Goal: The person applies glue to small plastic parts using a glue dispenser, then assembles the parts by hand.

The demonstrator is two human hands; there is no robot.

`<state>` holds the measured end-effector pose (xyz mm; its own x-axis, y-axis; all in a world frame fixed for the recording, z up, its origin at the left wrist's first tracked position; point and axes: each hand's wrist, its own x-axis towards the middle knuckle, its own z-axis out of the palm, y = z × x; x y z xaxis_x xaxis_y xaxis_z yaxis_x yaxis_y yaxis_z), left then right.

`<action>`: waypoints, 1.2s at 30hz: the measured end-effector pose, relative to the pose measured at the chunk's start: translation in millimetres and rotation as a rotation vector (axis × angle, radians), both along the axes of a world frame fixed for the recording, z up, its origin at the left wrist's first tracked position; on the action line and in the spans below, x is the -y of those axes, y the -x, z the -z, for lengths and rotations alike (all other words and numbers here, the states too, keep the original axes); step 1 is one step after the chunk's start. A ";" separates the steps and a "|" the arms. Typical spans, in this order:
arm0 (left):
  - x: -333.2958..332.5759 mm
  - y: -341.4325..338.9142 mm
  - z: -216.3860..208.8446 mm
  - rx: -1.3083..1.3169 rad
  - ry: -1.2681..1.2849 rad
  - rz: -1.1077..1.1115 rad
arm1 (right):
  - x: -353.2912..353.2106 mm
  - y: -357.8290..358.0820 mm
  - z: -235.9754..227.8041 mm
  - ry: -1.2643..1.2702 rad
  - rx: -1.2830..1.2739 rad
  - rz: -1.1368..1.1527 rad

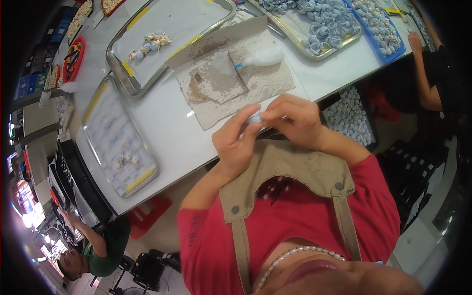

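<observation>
Close in front of my chest, at the table's near edge, my two hands meet over a small light-blue rounded piece [254,118]. My left hand [235,138] pinches it between thumb and fingers. The fingertips of my right hand [293,117] are closed against its other side and partly hide it. Just beyond my hands lies a stained cardboard sheet [206,114] with a folded-up back edge. A white squeeze bottle [267,56] with a blue tip rests on its side there, beside a smaller glue-spotted card [228,88].
A metal tray [115,61] at the far left holds a few blue-and-cream pieces. Nearer lies another tray [151,169] of pieces. Far right are a tray of blue pieces [324,22] and a blue tray [400,49]. Co-workers [93,248] sit left and right.
</observation>
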<state>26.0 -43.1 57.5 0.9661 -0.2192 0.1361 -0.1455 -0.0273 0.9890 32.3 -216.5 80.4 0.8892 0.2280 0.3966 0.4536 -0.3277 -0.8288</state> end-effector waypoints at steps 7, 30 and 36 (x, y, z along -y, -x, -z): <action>2.4 -1.5 -10.0 -0.278 0.180 0.067 | 4.0 -12.5 10.6 0.009 0.184 -0.033; -0.5 -3.3 -4.5 -0.075 0.102 0.004 | -9.7 -5.0 -8.0 0.167 0.258 0.139; -3.2 -1.2 -24.2 -0.162 0.182 0.012 | -7.0 -10.9 -10.8 0.059 0.265 0.017</action>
